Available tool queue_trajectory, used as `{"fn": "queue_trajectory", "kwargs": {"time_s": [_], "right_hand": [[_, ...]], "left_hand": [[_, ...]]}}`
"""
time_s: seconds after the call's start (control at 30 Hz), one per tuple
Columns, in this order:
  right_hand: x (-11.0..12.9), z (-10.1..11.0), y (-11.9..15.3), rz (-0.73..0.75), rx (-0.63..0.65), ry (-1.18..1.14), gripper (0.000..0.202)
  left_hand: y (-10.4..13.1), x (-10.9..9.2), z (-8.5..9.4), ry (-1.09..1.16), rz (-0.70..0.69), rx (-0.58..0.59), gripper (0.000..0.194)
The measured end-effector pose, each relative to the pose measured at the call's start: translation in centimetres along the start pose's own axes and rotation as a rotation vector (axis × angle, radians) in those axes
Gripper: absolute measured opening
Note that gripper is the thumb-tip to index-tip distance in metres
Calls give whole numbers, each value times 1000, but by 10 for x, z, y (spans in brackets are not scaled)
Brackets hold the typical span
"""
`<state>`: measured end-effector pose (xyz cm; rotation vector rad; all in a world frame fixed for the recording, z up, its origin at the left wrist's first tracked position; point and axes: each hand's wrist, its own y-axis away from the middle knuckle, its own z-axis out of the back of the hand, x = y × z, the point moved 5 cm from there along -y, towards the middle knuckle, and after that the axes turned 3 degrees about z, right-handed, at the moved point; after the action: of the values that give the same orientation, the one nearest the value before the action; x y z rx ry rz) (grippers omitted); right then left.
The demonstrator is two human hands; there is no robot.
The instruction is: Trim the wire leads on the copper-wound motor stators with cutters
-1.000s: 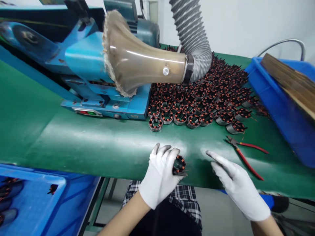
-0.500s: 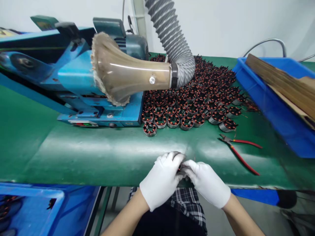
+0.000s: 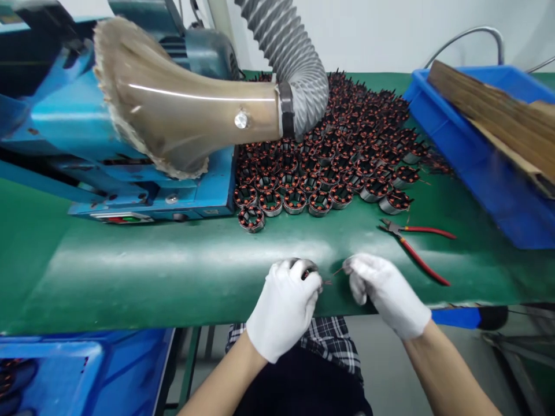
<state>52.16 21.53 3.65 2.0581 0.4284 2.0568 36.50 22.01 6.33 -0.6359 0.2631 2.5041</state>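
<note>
My left hand (image 3: 286, 303), in a white glove, is closed around a motor stator (image 3: 306, 273) with copper windings, most of it hidden by the fingers. To its right, my gloved right hand (image 3: 384, 286) pinches a thin copper wire (image 3: 338, 270) between thumb and forefinger. The wire points back toward the stator; whether it joins the stator I cannot tell. Both hands are just above the green tabletop (image 3: 173, 271), near its front edge. Beyond my right hand lie red-handled cutting pliers (image 3: 394, 227), jaws pointing left and handles spread.
Many stators (image 3: 321, 202) stand crowded behind my hands. A blue belt machine (image 3: 195, 196) with a clear hood (image 3: 186, 110) and grey hose (image 3: 303, 75) is at the left. A blue bin (image 3: 485, 173) with cardboard (image 3: 489, 104) stands right; another blue bin (image 3: 97, 370) sits lower left.
My right hand has drawn away to the right from the stator and now has a wire in its fingertips. My left hand still holds the stator. The whole view has shifted slightly.
</note>
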Motion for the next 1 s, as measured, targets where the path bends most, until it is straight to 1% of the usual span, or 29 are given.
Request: {"fn": "queue_trajectory", "kwargs": {"time_s": [0.03, 0.07, 0.1, 0.13, 0.2, 0.23, 0.27, 0.3, 0.33, 0.37, 0.43, 0.47, 0.5, 0.53, 0.57, 0.67, 0.73, 0.8, 0.87, 0.93, 0.97, 1.0], "right_hand": [[3, 10, 2, 62, -112, 31, 25], [7, 16, 5, 127, -199, 110, 22], [10, 17, 8, 186, -243, 234, 19], [12, 11, 11, 240, -229, 384, 17], [13, -10, 14, 351, -113, 643, 16], [12, -20, 15, 403, -62, 723, 13], [11, -27, 16, 445, -47, 768, 12], [10, -28, 17, 471, -72, 787, 13], [10, -26, 18, 492, -130, 796, 15], [12, -18, 19, 506, -220, 803, 15], [17, 2, 24, 534, -413, 801, 11], [20, 11, 28, 555, -477, 785, 8], [23, 16, 31, 581, -495, 770, 5], [25, 17, 32, 607, -462, 764, 7], [27, 13, 33, 634, -391, 774, 12], [28, -14, 30, 723, -131, 917, 18], [26, -32, 25, 788, -16, 1042, 19], [22, -43, 20, 849, 75, 1143, 23], [19, -47, 16, 916, 128, 1225, 26], [17, -46, 16, 974, 108, 1262, 27], [16, -44, 16, 988, 81, 1253, 27], [14, -42, 16, 982, 51, 1228, 27]], "left_hand": [[0, -1, 0, -7, 1, -2, 15], [0, -1, -1, -17, 3, -6, 16], [0, -2, -1, -29, 11, -9, 16], [-1, -2, -1, -42, 18, -14, 17], [-1, -3, -1, -66, 30, -20, 18], [-1, -3, -2, -74, 37, -19, 18], [-1, -3, -2, -78, 45, -15, 18], [-1, -3, -3, -81, 52, -10, 18], [0, -3, -4, -85, 58, -8, 18], [0, -2, -4, -88, 63, -8, 17], [0, -2, -5, -91, 65, -14, 16], [1, -1, -5, -90, 65, -18, 15], [1, -1, -5, -85, 64, -22, 14], [1, -1, -4, -79, 65, -25, 14], [1, -1, -4, -74, 64, -30, 14], [0, -2, -3, -74, 56, -48, 15], [-1, -3, -4, -76, 52, -57, 15], [-1, -4, -4, -70, 49, -53, 15], [0, -3, -4, -43, 47, -41, 15], [3, 0, -1, 35, 49, -41, 17], [4, 2, 2, 95, 53, -52, 23], [6, 6, 4, 155, 59, -66, 35]]}}
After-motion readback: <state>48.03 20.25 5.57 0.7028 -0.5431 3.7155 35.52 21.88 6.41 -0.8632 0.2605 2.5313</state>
